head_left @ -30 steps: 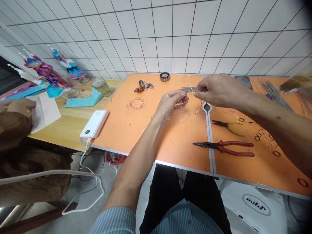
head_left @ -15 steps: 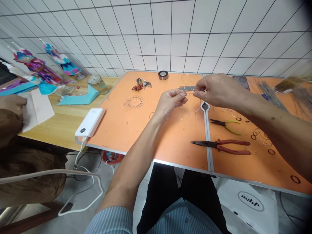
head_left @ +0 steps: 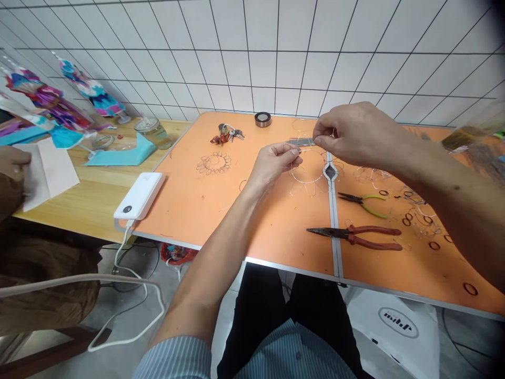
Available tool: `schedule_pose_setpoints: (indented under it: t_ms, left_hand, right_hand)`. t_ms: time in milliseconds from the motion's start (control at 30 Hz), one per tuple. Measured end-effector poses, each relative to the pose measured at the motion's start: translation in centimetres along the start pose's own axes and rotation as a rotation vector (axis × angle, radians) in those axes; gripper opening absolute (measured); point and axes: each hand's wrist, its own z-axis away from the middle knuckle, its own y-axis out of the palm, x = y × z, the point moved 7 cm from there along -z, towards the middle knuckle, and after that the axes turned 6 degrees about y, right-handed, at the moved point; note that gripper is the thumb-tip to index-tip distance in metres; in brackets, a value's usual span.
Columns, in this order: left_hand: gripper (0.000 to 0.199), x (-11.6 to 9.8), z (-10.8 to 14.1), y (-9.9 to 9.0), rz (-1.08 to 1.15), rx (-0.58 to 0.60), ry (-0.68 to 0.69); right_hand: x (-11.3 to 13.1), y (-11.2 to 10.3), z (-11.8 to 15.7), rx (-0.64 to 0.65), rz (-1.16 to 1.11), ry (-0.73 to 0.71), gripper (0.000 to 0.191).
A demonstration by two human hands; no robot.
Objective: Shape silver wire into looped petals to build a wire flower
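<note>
My left hand (head_left: 276,162) pinches a thin looped wire ring (head_left: 309,181) between thumb and fingertips, above the orange table (head_left: 272,239). To its right and slightly higher, my right hand (head_left: 349,136) is closed in a pinch, apparently on a fine strand of the same wire; the strand is barely visible. Behind the fingertips lies a bundle of straight grey wires (head_left: 299,141). A finished-looking wire ring with petal-like loops (head_left: 214,163) rests left of my left hand. Red-handled long-nose pliers (head_left: 355,237) and smaller yellow-handled pliers (head_left: 363,201) lie nearer me on the right.
A tape roll (head_left: 262,119) and a key bunch (head_left: 228,133) sit toward the tiled wall. A white power bank (head_left: 140,196) with its cable lies at the left edge. Another person's hand (head_left: 13,163) holds white paper far left. Small dark rings (head_left: 434,246) are scattered right.
My right hand has risen a little, and its fingers have rolled upward. My left hand keeps its pinch on the wire. The whole view has shifted slightly.
</note>
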Motion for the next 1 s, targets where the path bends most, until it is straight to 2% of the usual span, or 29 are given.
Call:
schedule_pose_setpoints:
  t_ms: [300, 600, 1000]
  left_hand:
    - [0.014, 0.4, -0.4, 0.0, 0.005, 0.018, 0.023]
    - [0.016, 0.3, -0.5, 0.2, 0.042, 0.03, 0.026]
    - [0.023, 0.7, -0.5, 0.3, 0.095, 0.055, 0.016]
  right_hand:
    - [1.0, 0.4, 0.0, 0.006, 0.057, -0.043, 0.032]
    - [1.7, 1.6, -0.1, 0.046, 0.107, -0.102, 0.034]
    - [2.6, 1.8, 0.5, -0.027, 0.198, -0.142, 0.039]
